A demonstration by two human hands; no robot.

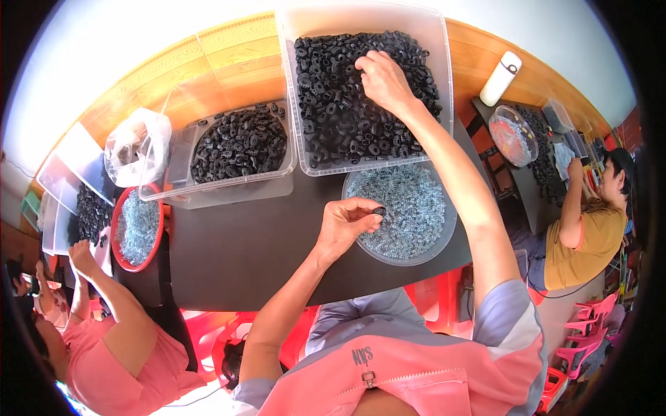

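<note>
My left hand (341,229) pinches a small black plastic part (379,211) between thumb and fingertips, above the left rim of a round clear tub (406,263). Inside that tub lies a heap of small translucent bluish pieces (409,208). Farther off, my right hand (383,80) reaches into a large clear bin (449,83). Its fingers are curled together at the surface of many small black plastic parts (333,104); what they grip, if anything, is hidden. My right forearm passes over the bin's near right corner.
A second clear bin (229,194) of ridged black parts (239,142) stands left of the large one. Beyond it are a white plastic bag (139,142) and a red basin (161,229) of translucent pieces. People work at both sides. A white bottle (499,78) stands far right.
</note>
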